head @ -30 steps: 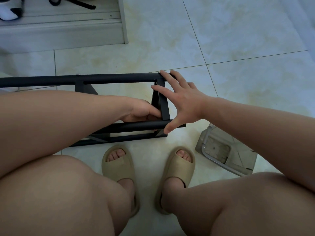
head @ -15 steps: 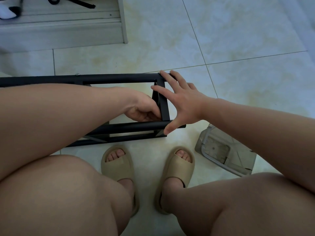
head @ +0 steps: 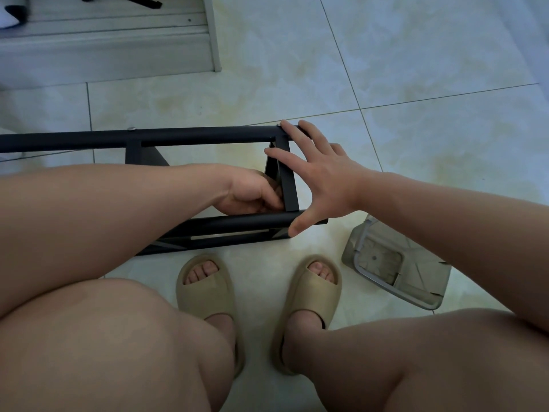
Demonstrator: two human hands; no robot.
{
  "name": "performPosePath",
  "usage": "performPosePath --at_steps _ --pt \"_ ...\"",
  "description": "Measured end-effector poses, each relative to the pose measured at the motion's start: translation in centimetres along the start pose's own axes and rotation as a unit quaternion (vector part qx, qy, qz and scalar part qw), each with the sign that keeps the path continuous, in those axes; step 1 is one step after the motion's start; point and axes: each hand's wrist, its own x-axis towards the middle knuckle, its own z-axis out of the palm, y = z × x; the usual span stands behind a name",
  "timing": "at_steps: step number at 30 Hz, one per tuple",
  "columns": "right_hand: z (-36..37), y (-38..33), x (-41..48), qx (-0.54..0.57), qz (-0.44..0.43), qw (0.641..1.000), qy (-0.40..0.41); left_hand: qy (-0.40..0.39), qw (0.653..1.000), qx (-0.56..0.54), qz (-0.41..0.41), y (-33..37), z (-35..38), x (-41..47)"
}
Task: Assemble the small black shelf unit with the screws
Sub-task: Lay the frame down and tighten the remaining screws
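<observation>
**Black shelf frame [head: 132, 154], on its side on the tiled floor [head: 430, 49], braced for work at the right end.**

Lies in front of the knees, just beyond the slippers [head: 205, 292], long rails running left to right. Carries two screw heads [head: 131, 129] on the far rail [head: 193, 137], one part-way along, one at the corner. Right hand [head: 320, 176]: flat and spread, fingertips on the far rail, thumb on the near rail [head: 237, 223], spanning the end, likely to hold the frame square and stop it sliding. Left hand [head: 252, 191]: reaches inside the frame, fingers curled against the inner side of the end bar [head: 287, 185], likely seating or turning a fastener there; impossible to tell whether pinching a screw or only the bar. Clear plastic tray [head: 395, 263] near the right foot, within reach, probably for hardware; contents not discernible.
</observation>
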Motion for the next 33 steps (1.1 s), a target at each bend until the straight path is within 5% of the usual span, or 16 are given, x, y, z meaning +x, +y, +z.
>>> performPosePath --at_steps 14,33 --pt "-0.1 -0.2 -0.2 0.006 -0.002 1.000 0.002 0.036 0.997 -0.028 0.054 -1.1 0.8 -0.1" --pt "-1.1 -0.5 -0.1 -0.051 0.035 0.997 -0.040 0.084 0.971 0.191 -0.118 3.5 1.2 -1.4"
